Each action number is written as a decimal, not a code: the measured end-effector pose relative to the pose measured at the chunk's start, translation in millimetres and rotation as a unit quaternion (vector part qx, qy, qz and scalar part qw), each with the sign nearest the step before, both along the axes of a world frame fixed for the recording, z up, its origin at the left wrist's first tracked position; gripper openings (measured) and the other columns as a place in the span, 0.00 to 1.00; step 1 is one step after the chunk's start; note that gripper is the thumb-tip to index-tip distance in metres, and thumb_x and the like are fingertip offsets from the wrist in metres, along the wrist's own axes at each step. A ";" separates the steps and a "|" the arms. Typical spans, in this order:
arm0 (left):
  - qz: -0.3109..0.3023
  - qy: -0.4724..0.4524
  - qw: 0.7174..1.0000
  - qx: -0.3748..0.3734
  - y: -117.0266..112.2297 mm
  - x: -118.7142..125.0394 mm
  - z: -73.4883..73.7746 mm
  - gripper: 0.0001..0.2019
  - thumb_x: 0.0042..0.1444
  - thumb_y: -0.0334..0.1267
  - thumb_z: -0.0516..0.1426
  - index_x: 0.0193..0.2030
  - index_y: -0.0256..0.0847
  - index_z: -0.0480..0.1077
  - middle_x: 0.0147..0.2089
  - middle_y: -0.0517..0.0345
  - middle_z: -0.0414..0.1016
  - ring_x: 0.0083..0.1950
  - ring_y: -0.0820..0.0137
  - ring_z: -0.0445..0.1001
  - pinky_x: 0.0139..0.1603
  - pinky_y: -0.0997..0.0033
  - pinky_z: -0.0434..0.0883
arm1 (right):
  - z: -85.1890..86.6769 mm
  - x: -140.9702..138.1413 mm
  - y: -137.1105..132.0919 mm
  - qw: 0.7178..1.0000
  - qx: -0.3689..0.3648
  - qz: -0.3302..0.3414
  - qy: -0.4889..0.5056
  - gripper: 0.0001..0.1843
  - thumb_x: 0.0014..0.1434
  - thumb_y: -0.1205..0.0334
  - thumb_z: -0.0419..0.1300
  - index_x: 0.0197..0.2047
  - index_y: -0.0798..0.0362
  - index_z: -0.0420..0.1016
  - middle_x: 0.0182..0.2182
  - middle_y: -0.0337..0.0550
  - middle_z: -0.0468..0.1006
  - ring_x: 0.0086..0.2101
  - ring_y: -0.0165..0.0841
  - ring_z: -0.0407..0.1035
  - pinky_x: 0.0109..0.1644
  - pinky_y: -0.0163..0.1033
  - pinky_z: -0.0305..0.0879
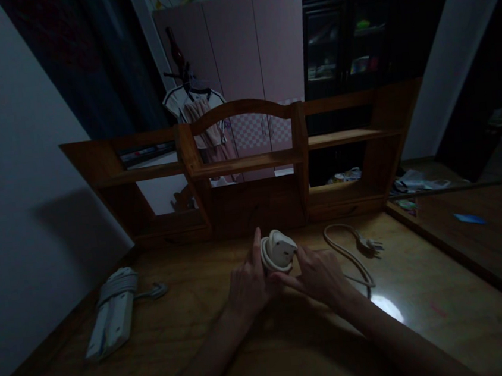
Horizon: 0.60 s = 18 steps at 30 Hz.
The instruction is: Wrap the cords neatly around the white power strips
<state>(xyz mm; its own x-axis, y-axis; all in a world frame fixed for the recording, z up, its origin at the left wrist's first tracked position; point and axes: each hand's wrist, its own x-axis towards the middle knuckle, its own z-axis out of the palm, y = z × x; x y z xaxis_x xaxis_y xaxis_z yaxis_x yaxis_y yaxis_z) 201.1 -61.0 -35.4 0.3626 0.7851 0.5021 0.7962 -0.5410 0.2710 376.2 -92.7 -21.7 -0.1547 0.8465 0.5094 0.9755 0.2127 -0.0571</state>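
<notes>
A white power strip wrapped in its coiled cable (278,251) stands near the back of the wooden desk (259,354). My left hand (248,284) grips its left side, thumb raised along the coil. My right hand (318,273) is closed on its right side and lower edge, fingers curled against the cable. From the bundle a loose length of cable (350,255) loops to the right across the desk and ends in a plug (369,246) lying flat.
A second white power strip with bundled cord (111,313) lies at the desk's left. A wooden shelf hutch (248,164) stands along the back edge. A wall (14,195) is at the left, another wooden surface (484,235) at the right.
</notes>
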 end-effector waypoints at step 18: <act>0.119 0.031 0.992 0.001 1.8 8.4 -6.9 0.23 0.63 0.51 0.47 0.56 0.33 0.58 0.47 0.41 0.74 0.44 0.57 0.76 0.36 0.66 0.67 | -5.1 -11.8 2.5 1.000 -0.020 -0.024 -0.002 0.27 0.64 0.39 0.48 0.34 0.55 0.74 0.25 0.50 0.80 0.26 0.39 0.75 0.26 0.37 0.48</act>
<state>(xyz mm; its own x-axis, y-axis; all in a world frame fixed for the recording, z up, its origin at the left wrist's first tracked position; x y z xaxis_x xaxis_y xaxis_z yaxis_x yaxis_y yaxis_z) 209.5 -59.2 -42.3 0.1978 0.8510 0.4865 0.9165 -0.3366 0.2161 364.4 -90.2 -26.7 -0.1148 0.8724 0.4751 0.9848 0.1628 -0.0610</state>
